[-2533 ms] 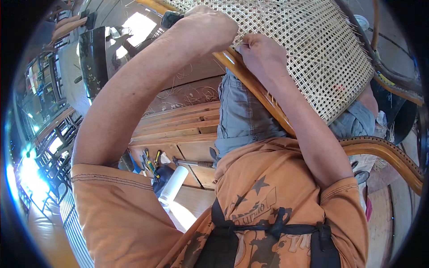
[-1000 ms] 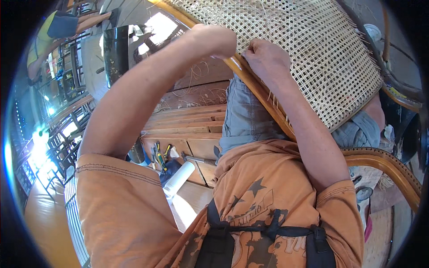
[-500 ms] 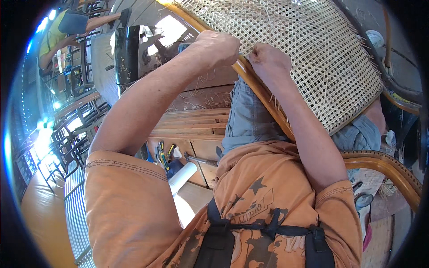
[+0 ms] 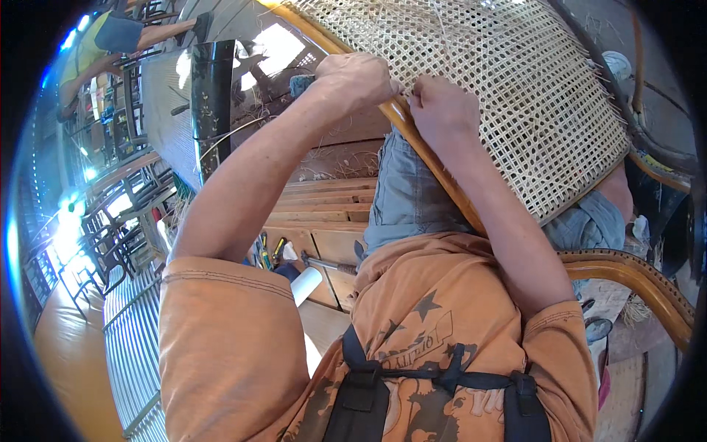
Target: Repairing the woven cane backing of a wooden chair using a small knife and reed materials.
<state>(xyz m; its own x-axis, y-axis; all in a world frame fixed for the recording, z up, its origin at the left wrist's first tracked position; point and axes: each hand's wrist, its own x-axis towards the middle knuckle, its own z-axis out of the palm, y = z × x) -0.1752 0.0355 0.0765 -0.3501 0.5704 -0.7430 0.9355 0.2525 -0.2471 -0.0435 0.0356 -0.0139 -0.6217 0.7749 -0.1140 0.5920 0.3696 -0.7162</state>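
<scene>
"What's nearest?"

"The orange shirt (image 4: 412, 317) and its dark straps (image 4: 361, 398). Beyond those, both arms reach up to the work."

"And the left hand (image 4: 357, 77)?"

"Curled over the wooden rail (image 4: 434, 158) — its grip is narrow, fingertips mostly hidden, so I can't tell whether it pinches a strand."

"The right hand (image 4: 449, 110)?"

"Just beside it, over the cane's near edge. That grip is narrow too, fingers bent in; I can't tell what they hold."

"Where's the cane (image 4: 537, 118)?"

"Right of the rail, tilted over the lap: a pale open weave, with short ends bristling along its right edge."

"Under it?"

"Grey trousers (image 4: 409, 191), one leg showing left of the rail. At right, a curved brown arm (image 4: 626, 265) has a row of small holes."

"Lower down, to the left?"

"A white roll (image 4: 308, 283) near some tools (image 4: 274, 250), with stacked planks (image 4: 324, 202) just beyond."

"Farther off?"

"A glossy black panel (image 4: 211, 103), loose fibres (image 4: 346, 155) on the floor, then dark chairs (image 4: 118, 221) — and, at the upper left, a co-worker (image 4: 121, 37) in yellow and blue."
</scene>
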